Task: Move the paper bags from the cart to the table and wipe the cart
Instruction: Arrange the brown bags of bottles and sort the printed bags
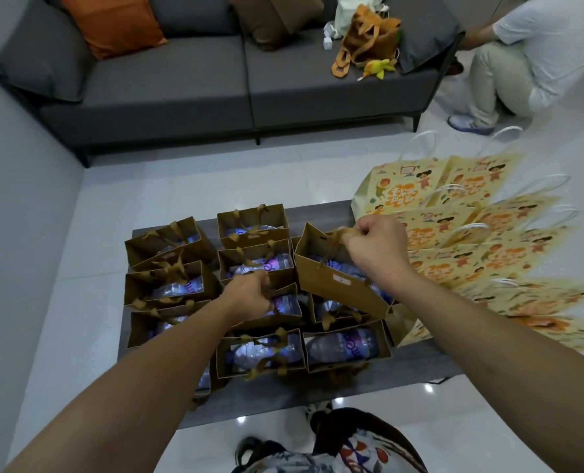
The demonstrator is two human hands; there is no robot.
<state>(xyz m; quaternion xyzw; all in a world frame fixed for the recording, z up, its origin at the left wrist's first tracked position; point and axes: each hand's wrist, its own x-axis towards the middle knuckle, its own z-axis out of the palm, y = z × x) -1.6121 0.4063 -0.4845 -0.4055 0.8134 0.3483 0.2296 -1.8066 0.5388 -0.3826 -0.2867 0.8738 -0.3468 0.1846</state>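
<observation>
A grey sofa (215, 73) fills the far side of the room, cushions and a tan cloth bag on it; a second person crouches at its right end; in front of it stands the low dark worktop (317, 387), which carries the task's things — a tight block of brown paper bags (253, 227), each upright with a plastic water bottle (341, 343) lying inside; to their right lies a fanned spread of flat yellow printed bags (471, 247), white handles up, partly hanging past the edge. No cart shows in this view. The lifted brown bag (338, 281) tilts above the block's right column, clear of the surface; the right hand (374, 245) pinches its ribbon handles in curled fingers; the left hand (249, 295) curls round the ribbon handles of a bag in the middle column. My reading: the bag-moving step is in hand, with wiping not begun; the next move calls for lowering the tilted bag square into a gap — keeping it level so the bottle stays in.
</observation>
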